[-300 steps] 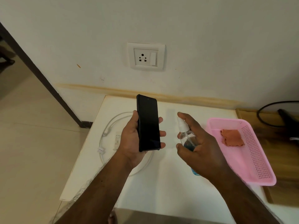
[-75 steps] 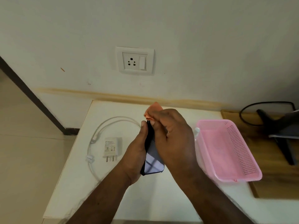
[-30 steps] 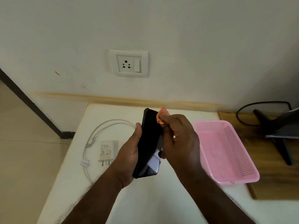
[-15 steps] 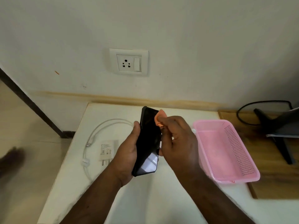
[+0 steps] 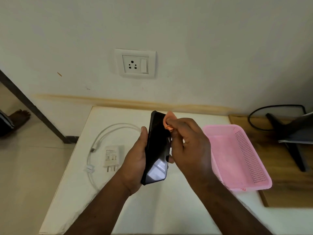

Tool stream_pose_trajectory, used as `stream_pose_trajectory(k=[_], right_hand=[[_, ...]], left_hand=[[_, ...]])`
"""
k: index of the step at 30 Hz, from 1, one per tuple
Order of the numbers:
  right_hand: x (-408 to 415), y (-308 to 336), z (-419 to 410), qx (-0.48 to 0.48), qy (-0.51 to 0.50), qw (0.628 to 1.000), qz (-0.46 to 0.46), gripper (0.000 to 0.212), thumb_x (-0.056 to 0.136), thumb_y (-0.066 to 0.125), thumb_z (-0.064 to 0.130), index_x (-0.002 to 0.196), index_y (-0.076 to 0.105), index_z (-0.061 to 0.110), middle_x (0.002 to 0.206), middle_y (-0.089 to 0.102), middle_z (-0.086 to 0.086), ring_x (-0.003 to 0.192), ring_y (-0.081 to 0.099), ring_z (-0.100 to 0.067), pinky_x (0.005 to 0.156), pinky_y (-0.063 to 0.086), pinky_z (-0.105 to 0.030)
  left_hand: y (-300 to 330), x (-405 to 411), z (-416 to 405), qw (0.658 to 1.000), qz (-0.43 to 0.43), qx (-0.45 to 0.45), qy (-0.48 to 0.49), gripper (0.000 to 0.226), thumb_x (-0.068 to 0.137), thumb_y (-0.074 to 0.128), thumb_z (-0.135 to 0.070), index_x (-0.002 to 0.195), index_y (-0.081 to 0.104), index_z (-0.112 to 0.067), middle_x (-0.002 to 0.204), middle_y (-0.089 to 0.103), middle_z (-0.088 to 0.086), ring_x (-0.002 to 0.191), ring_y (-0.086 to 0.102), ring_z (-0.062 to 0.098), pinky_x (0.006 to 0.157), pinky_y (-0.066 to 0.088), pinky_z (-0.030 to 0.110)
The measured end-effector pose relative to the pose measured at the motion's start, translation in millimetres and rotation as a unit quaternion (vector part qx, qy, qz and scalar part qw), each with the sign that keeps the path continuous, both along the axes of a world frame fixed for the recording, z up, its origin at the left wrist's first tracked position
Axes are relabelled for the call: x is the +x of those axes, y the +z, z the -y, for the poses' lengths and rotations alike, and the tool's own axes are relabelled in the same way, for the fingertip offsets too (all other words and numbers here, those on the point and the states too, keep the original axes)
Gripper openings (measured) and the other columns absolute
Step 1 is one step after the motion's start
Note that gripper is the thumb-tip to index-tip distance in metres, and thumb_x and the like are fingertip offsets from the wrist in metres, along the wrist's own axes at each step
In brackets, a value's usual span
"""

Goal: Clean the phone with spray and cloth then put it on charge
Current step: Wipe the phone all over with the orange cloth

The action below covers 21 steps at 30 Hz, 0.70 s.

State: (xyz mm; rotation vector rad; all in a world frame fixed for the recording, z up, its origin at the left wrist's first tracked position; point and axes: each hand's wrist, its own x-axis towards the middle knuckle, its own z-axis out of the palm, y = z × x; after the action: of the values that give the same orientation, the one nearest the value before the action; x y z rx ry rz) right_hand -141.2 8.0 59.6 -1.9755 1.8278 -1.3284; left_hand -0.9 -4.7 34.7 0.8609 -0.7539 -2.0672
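Note:
A black phone (image 5: 156, 150) stands nearly upright above the white table (image 5: 152, 209), its dark screen tilted toward me. My left hand (image 5: 134, 165) grips it from the left and below. My right hand (image 5: 188, 146) is closed on a small orange cloth (image 5: 168, 120) and presses it against the phone's upper right edge. A white charger plug (image 5: 111, 155) lies flat on the table to the left, inside the loop of a white cable (image 5: 101, 138). The wall socket with its switch (image 5: 135, 64) is above the table. The spray bottle is hidden.
A pink perforated basket (image 5: 237, 158) sits right of my hands on the table. Beyond it is a wooden surface (image 5: 288, 184) with a black stand and black cord (image 5: 274, 119). A person's bare foot (image 5: 19, 114) shows on the floor at far left.
The spray bottle has left my right hand, which took up the orange cloth from the basket. In the last second the cloth stays at the phone's top right edge, with the phone barely tilting.

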Motion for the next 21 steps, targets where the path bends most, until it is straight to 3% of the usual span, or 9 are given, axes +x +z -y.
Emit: stream_pose_trajectory(k=[2,5,9,13,18,21], right_hand=[[1.8,-3.8,-2.8,0.01,0.006,1.0,-0.002,0.029,0.093,0.055,0.006,0.117,0.071,0.011,0.108,0.067,-0.001,0.092,0.067,-0.02,0.071,0.06,-0.038],[14.5,-4.6,-11.2,0.001,0.015,0.998,-0.058,0.028,0.096,0.054,0.017,0.115,0.072,0.008,0.112,0.071,-0.005,0.101,0.067,-0.02,0.087,0.058,-0.03],[39.2,5.9,-16.2,-0.082,0.037,0.992,-0.087,0.051,0.105,0.033,0.033,0.108,0.075,0.004,0.11,0.073,-0.008,0.102,0.063,-0.014,0.09,0.055,-0.028],[21.5,10.4,-6.1,-0.072,0.03,0.996,-0.05,0.033,0.095,0.048,0.016,0.116,0.073,0.01,0.116,0.07,-0.003,0.106,0.065,-0.017,0.09,0.054,-0.027],[1.3,-1.7,-1.7,-0.032,-0.018,0.999,-0.039,0.031,0.09,0.054,0.003,0.113,0.073,0.01,0.107,0.069,-0.001,0.096,0.066,-0.02,0.073,0.058,-0.034],[18.3,-9.1,-10.1,-0.036,0.01,0.997,-0.06,0.033,0.093,0.047,0.018,0.113,0.073,0.008,0.109,0.07,-0.004,0.1,0.065,-0.019,0.083,0.057,-0.031]], left_hand=[[0.7,4.6,2.8,1.0,-0.018,0.013,0.007,0.067,0.089,0.034,-0.068,0.107,0.078,-0.021,0.098,0.075,0.006,0.083,0.071,0.02,0.075,0.059,0.034],[3.8,9.4,4.9,0.999,-0.047,0.02,0.01,0.065,0.086,0.035,-0.068,0.112,0.076,-0.025,0.111,0.075,0.007,0.097,0.074,0.024,0.073,0.061,0.036],[8.0,7.3,1.7,0.999,-0.049,0.02,-0.002,0.06,0.087,0.035,-0.064,0.107,0.078,-0.027,0.108,0.076,0.009,0.098,0.074,0.023,0.069,0.061,0.035],[9.5,1.1,-2.8,0.999,-0.029,0.014,0.007,0.061,0.09,0.035,-0.059,0.12,0.072,-0.021,0.125,0.07,0.008,0.114,0.067,0.021,0.093,0.056,0.033],[8.4,-1.0,-2.1,1.0,-0.02,0.011,0.007,0.067,0.091,0.03,-0.061,0.111,0.076,-0.017,0.104,0.074,0.01,0.088,0.071,0.021,0.079,0.058,0.029],[10.3,3.8,2.7,0.998,-0.054,0.025,0.007,0.064,0.089,0.033,-0.06,0.108,0.078,-0.019,0.108,0.076,0.01,0.095,0.074,0.022,0.078,0.062,0.037]])
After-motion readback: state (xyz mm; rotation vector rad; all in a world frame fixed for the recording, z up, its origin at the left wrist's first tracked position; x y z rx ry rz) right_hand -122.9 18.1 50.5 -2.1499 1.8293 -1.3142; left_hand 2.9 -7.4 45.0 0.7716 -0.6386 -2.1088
